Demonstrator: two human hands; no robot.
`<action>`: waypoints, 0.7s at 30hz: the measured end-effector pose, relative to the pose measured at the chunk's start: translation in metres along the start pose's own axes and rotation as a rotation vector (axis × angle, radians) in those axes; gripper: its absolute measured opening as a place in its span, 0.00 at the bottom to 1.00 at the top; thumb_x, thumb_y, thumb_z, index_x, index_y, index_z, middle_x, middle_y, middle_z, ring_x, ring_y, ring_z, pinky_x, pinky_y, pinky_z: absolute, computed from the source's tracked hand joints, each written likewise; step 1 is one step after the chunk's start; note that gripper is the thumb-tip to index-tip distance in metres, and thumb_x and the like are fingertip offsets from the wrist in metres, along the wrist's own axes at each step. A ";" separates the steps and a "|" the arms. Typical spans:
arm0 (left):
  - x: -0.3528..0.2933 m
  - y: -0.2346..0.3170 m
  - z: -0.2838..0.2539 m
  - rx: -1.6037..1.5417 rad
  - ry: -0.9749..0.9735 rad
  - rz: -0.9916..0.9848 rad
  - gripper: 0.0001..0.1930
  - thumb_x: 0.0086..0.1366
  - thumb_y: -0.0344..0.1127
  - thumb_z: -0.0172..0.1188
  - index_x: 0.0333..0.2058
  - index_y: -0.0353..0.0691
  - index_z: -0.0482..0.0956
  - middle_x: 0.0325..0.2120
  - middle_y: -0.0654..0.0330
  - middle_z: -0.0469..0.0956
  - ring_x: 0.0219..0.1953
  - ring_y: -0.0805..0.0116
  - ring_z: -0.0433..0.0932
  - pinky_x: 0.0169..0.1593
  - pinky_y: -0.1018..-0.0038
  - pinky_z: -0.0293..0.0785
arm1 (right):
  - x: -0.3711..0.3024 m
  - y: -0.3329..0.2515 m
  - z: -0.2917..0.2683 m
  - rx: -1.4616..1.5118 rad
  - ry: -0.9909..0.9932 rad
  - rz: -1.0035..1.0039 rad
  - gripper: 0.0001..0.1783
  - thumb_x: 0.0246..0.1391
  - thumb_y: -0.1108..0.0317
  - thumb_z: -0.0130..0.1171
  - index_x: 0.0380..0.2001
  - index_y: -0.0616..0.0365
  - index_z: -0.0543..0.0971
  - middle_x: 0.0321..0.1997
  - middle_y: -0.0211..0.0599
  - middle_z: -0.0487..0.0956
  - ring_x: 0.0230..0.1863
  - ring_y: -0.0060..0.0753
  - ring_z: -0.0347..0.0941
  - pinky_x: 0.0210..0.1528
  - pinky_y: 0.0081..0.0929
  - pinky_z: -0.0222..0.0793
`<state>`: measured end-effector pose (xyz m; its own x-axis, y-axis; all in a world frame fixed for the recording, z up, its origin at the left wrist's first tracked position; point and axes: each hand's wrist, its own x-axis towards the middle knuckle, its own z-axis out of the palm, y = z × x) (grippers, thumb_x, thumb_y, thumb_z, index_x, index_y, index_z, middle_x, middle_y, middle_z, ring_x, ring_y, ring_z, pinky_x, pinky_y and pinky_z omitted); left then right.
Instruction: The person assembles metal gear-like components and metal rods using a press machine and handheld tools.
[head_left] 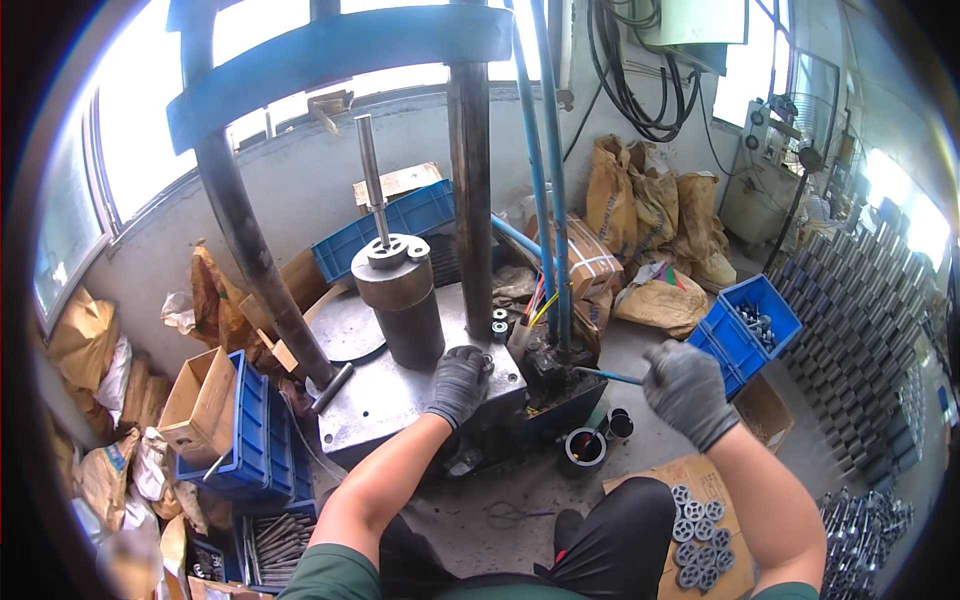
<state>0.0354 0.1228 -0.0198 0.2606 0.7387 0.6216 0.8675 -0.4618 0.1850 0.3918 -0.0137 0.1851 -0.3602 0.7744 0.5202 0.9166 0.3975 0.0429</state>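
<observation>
My left hand [460,385], in a dark grey glove, rests at the front of the steel press table [375,418]. Its fingers are curled beside a small round metal part; what lies inside them is hidden. My right hand [688,392], gloved too, is closed round the end of a thin blue lever [608,376] that runs to the valve block right of the table. On the table stands a dark steel cylinder [410,325], topped by a spoked metal disc [390,250] with a steel rod [370,165] rising from it. Small round parts [500,327] sit near the right column.
Two dark press columns [470,190] rise under a blue crossbeam [340,65]. At my right knee, several spoked discs [703,545] lie on cardboard. Blue crates [745,325] and stacked metal tubes [850,330] fill the right; crates with rods [280,548] stand left. Black cups [585,450] are on the floor.
</observation>
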 end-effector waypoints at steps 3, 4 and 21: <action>-0.016 0.013 -0.010 -0.153 0.181 -0.099 0.13 0.59 0.27 0.68 0.43 0.38 0.79 0.42 0.51 0.82 0.48 0.47 0.79 0.54 0.53 0.75 | -0.018 -0.034 0.001 -0.103 -0.149 -0.186 0.14 0.48 0.66 0.64 0.40 0.56 0.83 0.35 0.42 0.82 0.39 0.50 0.80 0.41 0.45 0.76; -0.024 0.019 -0.016 -0.340 0.213 -0.186 0.14 0.62 0.25 0.68 0.45 0.37 0.77 0.39 0.50 0.81 0.44 0.50 0.80 0.50 0.56 0.77 | -0.018 -0.052 0.001 -0.075 -0.132 -0.262 0.16 0.48 0.64 0.64 0.42 0.56 0.83 0.37 0.42 0.82 0.40 0.49 0.80 0.43 0.45 0.76; -0.048 0.038 -0.160 -1.150 -0.205 -0.575 0.24 0.78 0.41 0.60 0.66 0.40 0.67 0.47 0.59 0.79 0.50 0.71 0.77 0.55 0.72 0.78 | 0.009 -0.172 0.139 1.113 0.071 -0.077 0.17 0.58 0.68 0.72 0.49 0.60 0.83 0.39 0.44 0.84 0.38 0.41 0.83 0.44 0.36 0.79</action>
<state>-0.0120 -0.0083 0.0792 0.1233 0.9840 0.1282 0.0443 -0.1345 0.9899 0.2069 -0.0068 0.0641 -0.3659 0.7127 0.5985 0.2125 0.6901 -0.6918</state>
